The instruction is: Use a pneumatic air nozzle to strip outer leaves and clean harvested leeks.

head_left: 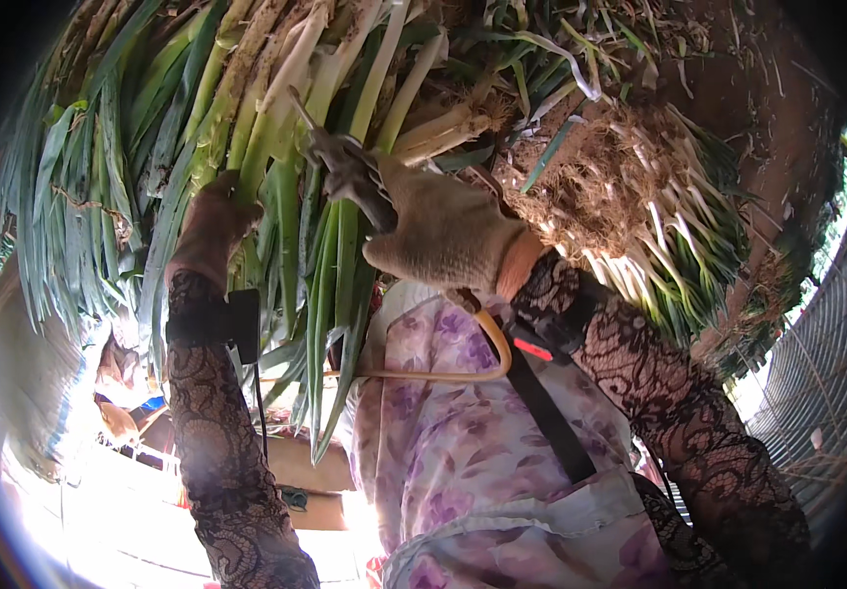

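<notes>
My left hand [212, 231], in a brownish glove, is closed around the green part of some large green onions [281, 157]. These stalks lie side by side, their long leaves hanging down towards me. In my gloved right hand [443, 221] is a dark air blow gun [345, 172]. Its thin nozzle points up and left, close against the pale stalks. From below the right glove a tan hose [492, 339] bends round and runs off to the left. The fingertips of the left glove are partly hidden among the leaves.
A heap of green onions [679, 196] with white stems and matted brown roots lies at the right. Loose leaves and root scraps are strewn at the top. A floral apron [463, 393] covers my front. Ribbed sheeting [816, 344] curves along the far right.
</notes>
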The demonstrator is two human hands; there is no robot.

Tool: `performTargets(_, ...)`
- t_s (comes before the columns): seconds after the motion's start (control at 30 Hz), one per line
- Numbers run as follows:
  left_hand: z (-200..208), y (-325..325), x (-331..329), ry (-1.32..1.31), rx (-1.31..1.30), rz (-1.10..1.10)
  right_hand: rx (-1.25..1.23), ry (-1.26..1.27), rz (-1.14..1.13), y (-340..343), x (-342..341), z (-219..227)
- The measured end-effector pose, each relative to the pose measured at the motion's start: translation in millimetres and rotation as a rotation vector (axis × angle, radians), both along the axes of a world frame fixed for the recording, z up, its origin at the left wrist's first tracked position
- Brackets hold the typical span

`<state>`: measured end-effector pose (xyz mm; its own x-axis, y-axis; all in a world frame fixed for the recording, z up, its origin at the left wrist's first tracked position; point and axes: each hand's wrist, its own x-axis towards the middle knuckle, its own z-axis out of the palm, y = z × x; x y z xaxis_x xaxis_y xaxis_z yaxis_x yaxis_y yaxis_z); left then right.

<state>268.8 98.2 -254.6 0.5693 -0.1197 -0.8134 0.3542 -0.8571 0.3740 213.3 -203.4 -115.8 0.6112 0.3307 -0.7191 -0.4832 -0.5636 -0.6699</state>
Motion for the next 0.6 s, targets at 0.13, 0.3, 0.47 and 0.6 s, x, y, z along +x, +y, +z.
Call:
performTargets(0.13, 29.8, -25.4, -0.4, 0.15, -0.089, 0.072, -0.145, 0.232, -0.145, -19.2, 16.5, -13.6)
performTargets(0.3, 59.6, -9.7, -16.7, 0.266, -0.115, -0.038, -0.071, 0.183, -0.217, -22.7, 19.5, -4.6)
performTargets(0.47, 82.5, -8.1, -28.9, 0.402, -0.295, 0.092, -0.105, 0.116, -0.07, -16.6, -1.4, 7.5)
performTargets(0.6, 81.8, -4.3, -37.4, 0.481, -0.365, 0.233, -0.166, 0.268, -0.111, -13.1, 8.7, 8.5)
